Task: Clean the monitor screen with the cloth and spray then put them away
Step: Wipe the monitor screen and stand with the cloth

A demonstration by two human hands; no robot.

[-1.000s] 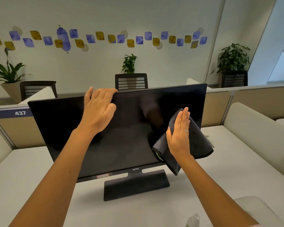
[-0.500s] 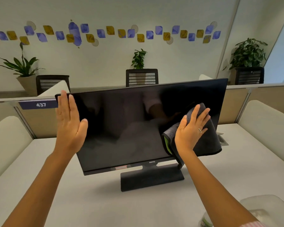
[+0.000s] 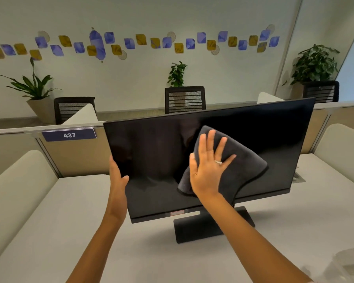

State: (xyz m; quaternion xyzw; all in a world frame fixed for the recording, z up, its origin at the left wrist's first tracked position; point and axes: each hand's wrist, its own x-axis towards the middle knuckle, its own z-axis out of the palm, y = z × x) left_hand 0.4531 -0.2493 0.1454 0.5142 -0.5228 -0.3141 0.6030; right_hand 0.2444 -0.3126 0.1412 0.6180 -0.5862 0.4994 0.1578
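My right hand (image 3: 209, 170), fingers flat, presses the soft, limp cloth (image 3: 241, 160) mid-screen. My left hand (image 3: 118, 176) grips the monitor (image 3: 151, 160) edge; panel likely fragile, press lightly.

Right hand (image 3: 207, 170) pressing dark cloth (image 3: 233, 160) flat on monitor (image 3: 151, 160) screen, left hand (image 3: 118, 176) gripping its left edge

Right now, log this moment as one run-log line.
step: wiping | right hand: flat, pressing cloth on monitor screen | left hand: gripping monitor's left edge | spray: not visible
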